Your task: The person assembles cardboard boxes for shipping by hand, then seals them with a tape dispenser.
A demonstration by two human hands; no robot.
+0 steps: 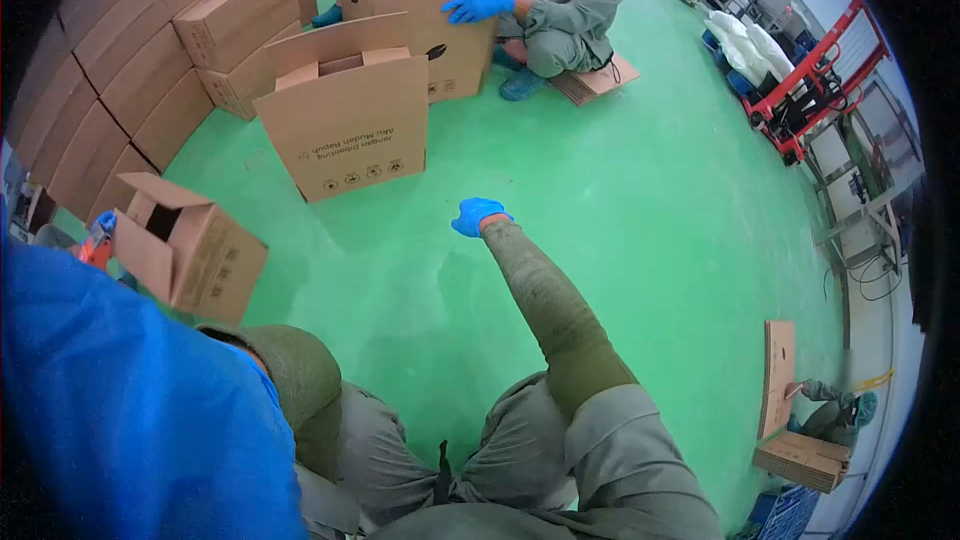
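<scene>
My right hand [480,217], in a blue glove, is held out over the green floor with its fingers curled closed; nothing shows in it. My left hand [140,400], also blue-gloved, is raised very close to the camera and fills the lower left; its fingers cannot be made out. The nearest carton to my right hand is a tall cardboard box [350,130] with printed text and raised flaps. Beyond my left hand stands a smaller box [222,265] with open flaps. Beside it another person's gloved hand [104,224] is near an orange-red tool.
Stacked cartons [150,70] line the left. A co-worker [570,10] sits on flat cardboard [598,78], hands on a large box [465,50]. Another person [835,412] is at the lower right by folded cardboard [800,460]. A red lifting frame [815,80] stands at right.
</scene>
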